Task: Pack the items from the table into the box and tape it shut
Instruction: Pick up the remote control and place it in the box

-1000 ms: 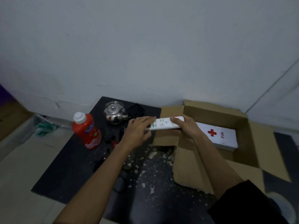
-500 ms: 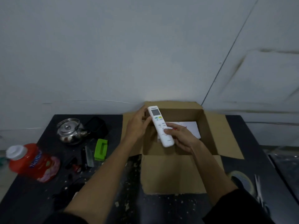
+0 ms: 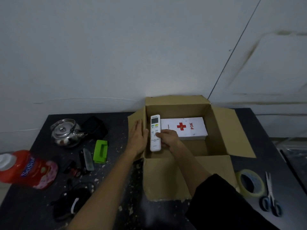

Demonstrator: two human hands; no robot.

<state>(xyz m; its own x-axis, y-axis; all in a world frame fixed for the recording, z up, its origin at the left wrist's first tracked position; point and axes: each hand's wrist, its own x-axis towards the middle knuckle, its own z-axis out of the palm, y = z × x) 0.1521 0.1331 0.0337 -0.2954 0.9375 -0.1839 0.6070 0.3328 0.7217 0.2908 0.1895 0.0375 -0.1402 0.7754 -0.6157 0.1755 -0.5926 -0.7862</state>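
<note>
My right hand (image 3: pixel 167 138) grips the white remote (image 3: pixel 155 132) inside the cardboard box (image 3: pixel 216 130); my left hand (image 3: pixel 138 138) presses flat, fingers straight, against the box's left flap.

The setting is an improvised packing station in a plain room, probably domestic. A dark table (image 3: pixel 119 183) with a chipped, flaked surface stands against a bare, stained white wall (image 3: pixel 116 47). Household goods indicate a home: a steel kettle (image 3: pixel 65 132) and a red bottle (image 3: pixel 28 169). A tape roll (image 3: pixel 250 182) and scissors (image 3: pixel 270 195) lie beside the open cardboard box (image 3: pixel 216 130).
</note>
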